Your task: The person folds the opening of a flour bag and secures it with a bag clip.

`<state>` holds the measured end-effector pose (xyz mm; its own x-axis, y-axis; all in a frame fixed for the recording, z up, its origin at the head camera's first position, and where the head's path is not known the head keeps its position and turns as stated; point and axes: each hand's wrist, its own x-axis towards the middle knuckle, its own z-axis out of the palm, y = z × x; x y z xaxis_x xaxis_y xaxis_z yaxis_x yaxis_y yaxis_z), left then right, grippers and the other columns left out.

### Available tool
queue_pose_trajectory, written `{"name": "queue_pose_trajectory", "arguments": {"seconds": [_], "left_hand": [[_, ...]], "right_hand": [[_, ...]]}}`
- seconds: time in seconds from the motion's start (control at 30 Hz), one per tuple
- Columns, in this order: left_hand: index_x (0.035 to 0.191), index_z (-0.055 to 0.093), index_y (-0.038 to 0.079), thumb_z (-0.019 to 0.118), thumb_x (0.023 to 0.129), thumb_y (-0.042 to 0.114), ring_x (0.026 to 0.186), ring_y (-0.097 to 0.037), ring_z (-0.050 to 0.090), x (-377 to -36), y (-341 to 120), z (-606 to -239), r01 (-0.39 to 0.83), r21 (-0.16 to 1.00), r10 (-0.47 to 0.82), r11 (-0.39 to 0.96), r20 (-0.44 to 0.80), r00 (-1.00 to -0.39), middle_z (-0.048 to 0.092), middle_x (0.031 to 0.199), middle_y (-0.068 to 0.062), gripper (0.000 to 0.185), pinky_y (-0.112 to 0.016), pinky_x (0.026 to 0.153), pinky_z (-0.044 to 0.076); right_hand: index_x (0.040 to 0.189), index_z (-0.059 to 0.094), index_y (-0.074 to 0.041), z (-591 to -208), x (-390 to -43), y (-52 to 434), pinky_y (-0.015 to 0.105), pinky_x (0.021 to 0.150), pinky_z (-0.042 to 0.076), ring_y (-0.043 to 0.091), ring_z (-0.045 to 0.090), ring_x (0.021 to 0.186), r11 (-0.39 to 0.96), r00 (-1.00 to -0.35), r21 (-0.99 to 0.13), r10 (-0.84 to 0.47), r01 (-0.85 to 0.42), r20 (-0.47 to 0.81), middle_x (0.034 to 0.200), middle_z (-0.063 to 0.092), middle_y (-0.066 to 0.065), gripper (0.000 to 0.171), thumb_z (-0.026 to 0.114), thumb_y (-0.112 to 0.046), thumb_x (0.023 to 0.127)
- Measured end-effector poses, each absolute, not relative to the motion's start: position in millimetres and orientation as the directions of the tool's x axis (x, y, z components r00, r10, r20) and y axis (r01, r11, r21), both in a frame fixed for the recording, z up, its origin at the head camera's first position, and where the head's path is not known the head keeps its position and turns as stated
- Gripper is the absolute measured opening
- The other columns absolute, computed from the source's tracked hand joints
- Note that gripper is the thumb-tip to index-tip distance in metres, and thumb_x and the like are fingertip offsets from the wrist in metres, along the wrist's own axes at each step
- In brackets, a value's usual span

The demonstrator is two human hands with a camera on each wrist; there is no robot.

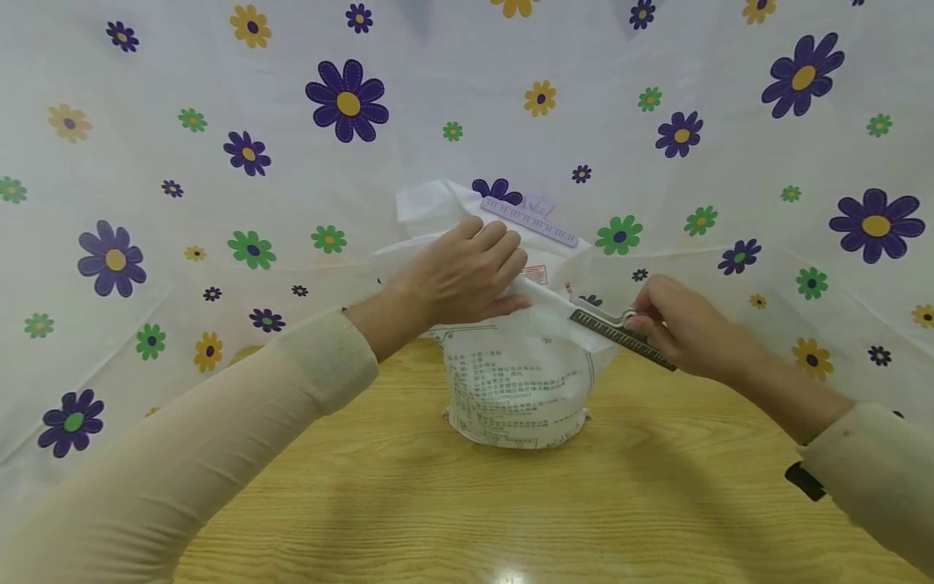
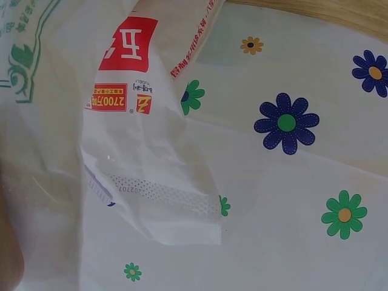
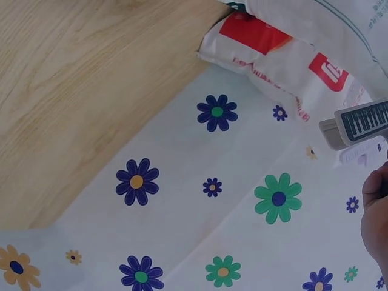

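Now L hand presses bag; R hand grips clip.

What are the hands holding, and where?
The right hand pinches a long dark ridged sealing clip at its end. The left hand presses the white printed plastic bag at its folded top.

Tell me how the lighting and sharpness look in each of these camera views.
Head view: soft even light, a small glare spot on the wooden table, wide-angle bending at the edges. Left wrist view: the bag slightly soft, a blurred shape at lower left. Right wrist view: sharp, the right hand cropped.
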<state>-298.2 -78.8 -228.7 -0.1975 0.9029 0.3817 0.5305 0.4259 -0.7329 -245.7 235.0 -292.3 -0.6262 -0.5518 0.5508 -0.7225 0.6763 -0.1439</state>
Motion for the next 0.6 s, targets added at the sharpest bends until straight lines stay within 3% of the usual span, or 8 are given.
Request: {"name": "queue_pose_trajectory", "arguments": {"seconds": [0.4, 0.6], "left_hand": [[0.088, 0.052, 0.009, 0.036, 0.098, 0.066, 0.075, -0.024, 0.045, -299.6, -77.4, -228.0, 0.547, -0.716, 0.9, 0.434, 0.373, -0.226, 0.049, 0.08, -0.005, 0.06, -0.036, 0.072, 0.039], [0.088, 0.052, 0.009, 0.035, 0.096, 0.069, 0.076, -0.024, 0.045, -300.5, -77.7, -228.0, 0.541, -0.717, 0.897, 0.44, 0.379, -0.228, 0.049, 0.082, -0.005, 0.062, -0.037, 0.072, 0.039]], "right_hand": [[0.09, 0.053, -0.005, -283.7, -253.9, 209.4, 0.025, 0.06, 0.038, 0.01, 0.04, 0.073, 0.64, -0.594, -0.157, -0.554, -0.752, 0.584, 0.081, 0.051, 0.002, 0.016, 0.069, -0.003, 0.091], [0.092, 0.053, -0.003, -278.0, -257.9, 196.0, 0.029, 0.063, 0.038, 0.014, 0.042, 0.074, 0.654, -0.631, -0.193, -0.543, -0.732, 0.554, 0.083, 0.052, 0.005, 0.013, 0.065, -0.005, 0.095]]}}
